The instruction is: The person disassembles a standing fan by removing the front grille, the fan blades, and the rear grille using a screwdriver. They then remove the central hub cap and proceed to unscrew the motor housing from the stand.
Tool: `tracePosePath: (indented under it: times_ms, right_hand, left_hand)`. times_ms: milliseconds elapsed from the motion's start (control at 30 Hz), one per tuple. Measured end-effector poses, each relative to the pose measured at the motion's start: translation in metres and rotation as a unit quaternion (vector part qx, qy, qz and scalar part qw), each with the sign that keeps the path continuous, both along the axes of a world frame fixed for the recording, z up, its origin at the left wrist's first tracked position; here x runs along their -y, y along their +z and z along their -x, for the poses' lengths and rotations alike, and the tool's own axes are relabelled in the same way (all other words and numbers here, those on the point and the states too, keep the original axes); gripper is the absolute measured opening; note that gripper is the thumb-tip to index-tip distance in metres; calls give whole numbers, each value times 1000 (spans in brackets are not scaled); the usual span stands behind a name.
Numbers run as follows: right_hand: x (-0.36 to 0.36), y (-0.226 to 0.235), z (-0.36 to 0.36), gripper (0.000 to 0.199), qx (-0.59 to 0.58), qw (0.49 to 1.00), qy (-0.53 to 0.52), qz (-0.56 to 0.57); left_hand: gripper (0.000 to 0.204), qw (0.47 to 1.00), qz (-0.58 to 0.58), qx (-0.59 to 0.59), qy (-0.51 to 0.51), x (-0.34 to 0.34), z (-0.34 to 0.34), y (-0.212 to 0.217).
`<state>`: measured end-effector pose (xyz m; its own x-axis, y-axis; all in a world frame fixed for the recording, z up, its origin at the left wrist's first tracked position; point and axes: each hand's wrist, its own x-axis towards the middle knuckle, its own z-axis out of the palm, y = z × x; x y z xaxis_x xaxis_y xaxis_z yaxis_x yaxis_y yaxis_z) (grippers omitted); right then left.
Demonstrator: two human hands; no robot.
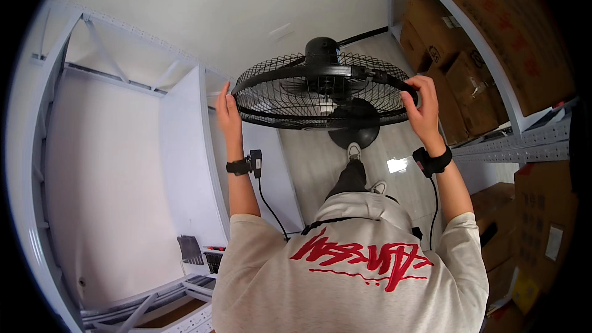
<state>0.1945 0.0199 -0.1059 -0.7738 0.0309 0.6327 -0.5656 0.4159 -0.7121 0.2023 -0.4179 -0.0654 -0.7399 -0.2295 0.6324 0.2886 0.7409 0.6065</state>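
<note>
A black pedestal fan stands in front of me, its round wire cage seen from above and its motor housing at the back. Its round base rests on the floor below the cage. My left hand holds the left edge of the cage, thumb on the near side and fingers along the rim. On the opposite edge, my right hand is wrapped round the rim, with the thumb toward me. The fingertips behind the rim are partly hidden. Both wrists wear black straps with small cabled devices.
White metal shelving runs along my left, with a small dark basket low down. Shelves on my right carry several brown cardboard boxes. A pale wall rises behind the fan. My shoe is close to the fan base on the tiled floor.
</note>
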Motion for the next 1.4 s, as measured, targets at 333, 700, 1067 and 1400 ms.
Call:
tracePosePath:
  times_ms: [333, 700, 1067, 1400]
  right_hand:
    - [-8, -6, 10, 23, 28, 1000, -8, 11]
    - [-33, -22, 11, 22, 111, 990, 49, 75]
    - [-37, -7, 27, 20, 197, 971, 114, 74]
    - [-23, -39, 32, 19, 144, 971, 94, 165]
  left_hand:
    - [41, 983, -146, 111, -27, 41, -13, -58]
    - [20, 994, -97, 25, -49, 43, -2, -70]
    - [19, 905, -396, -7, -155, 46, -6, -87]
    - [22, 903, -397, -101, -128, 27, -27, -86]
